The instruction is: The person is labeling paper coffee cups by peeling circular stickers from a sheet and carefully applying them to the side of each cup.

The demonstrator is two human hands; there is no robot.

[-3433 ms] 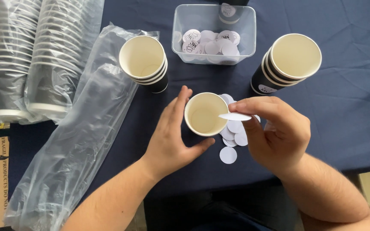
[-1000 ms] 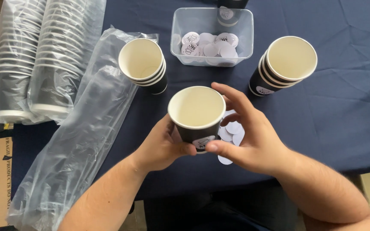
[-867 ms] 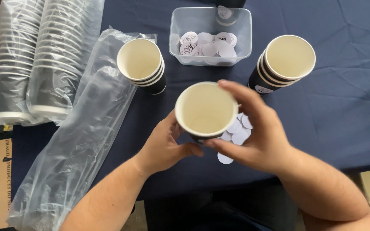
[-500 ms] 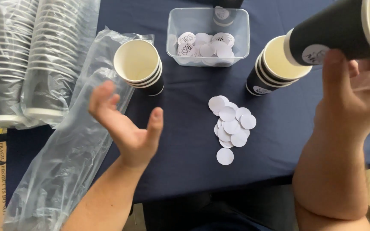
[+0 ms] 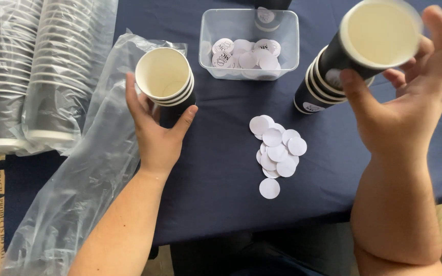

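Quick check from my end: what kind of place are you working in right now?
Probably a makeshift packing or event-prep table, not a factory line: a dark blue tablecloth, sleeves of stacked paper cups in plastic, and a clear tub of round stickers with loose white discs beside it.

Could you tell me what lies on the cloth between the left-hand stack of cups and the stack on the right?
In the head view, only bare dark blue cloth separates the left stack from the right stack.
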